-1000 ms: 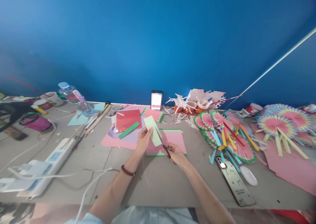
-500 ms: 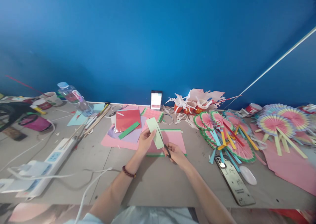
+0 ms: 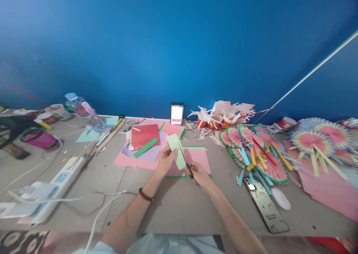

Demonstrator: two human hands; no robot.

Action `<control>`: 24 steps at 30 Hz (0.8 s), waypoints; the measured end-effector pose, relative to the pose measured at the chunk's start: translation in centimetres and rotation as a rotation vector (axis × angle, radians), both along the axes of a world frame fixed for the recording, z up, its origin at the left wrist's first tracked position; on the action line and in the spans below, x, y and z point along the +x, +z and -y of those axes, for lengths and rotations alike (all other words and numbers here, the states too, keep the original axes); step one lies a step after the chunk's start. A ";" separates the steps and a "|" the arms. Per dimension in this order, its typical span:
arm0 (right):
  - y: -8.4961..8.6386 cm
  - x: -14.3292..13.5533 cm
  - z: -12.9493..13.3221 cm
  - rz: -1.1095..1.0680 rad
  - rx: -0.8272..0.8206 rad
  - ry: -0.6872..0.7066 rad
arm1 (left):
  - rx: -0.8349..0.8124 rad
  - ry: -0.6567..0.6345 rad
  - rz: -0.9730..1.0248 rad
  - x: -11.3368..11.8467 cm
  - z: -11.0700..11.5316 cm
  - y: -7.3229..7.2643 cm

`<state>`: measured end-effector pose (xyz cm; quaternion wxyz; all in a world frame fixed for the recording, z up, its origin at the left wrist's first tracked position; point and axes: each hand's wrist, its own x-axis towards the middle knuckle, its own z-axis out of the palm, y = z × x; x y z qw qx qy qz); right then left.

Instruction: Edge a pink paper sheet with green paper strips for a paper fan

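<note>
A light green paper strip (image 3: 179,159) is pinched in my left hand (image 3: 165,160), tilted above the table. My right hand (image 3: 199,173) grips dark-handled scissors (image 3: 190,171) at the paper's lower right edge, and a narrow sliver stands slightly apart along that side. Beneath the hands lies a pink sheet (image 3: 199,157) with green borders. To the left, a dark green strip (image 3: 145,147) rests across a red packet (image 3: 144,134) on purple and pink paper.
Folded paper fans (image 3: 270,164), a phone (image 3: 265,205) and a white mouse (image 3: 280,198) lie on the right. A power strip (image 3: 60,188) with white cables and a tilted plastic bottle (image 3: 86,110) are on the left. Another phone (image 3: 177,114) leans on the blue wall.
The green paper has shifted slightly right and down with my left hand, and the sliver along its right edge looks more separated. My right hand has barely moved.
</note>
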<state>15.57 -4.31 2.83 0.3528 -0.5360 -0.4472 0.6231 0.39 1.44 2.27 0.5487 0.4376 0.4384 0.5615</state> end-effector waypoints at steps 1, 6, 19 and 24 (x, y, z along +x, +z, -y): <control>0.0 0.0 0.0 0.004 0.008 0.001 | 0.001 0.000 0.000 0.0 0.0 0.0; -0.4 0.1 -0.1 0.009 0.014 0.002 | -0.002 0.006 -0.006 0.0 0.1 0.1; -1.0 0.2 -0.4 -0.011 -0.028 -0.036 | 0.023 -0.055 -0.044 0.4 0.1 -0.7; -0.7 0.3 -0.3 -0.031 -0.052 -0.051 | 0.045 -0.120 -0.075 0.4 0.3 -0.7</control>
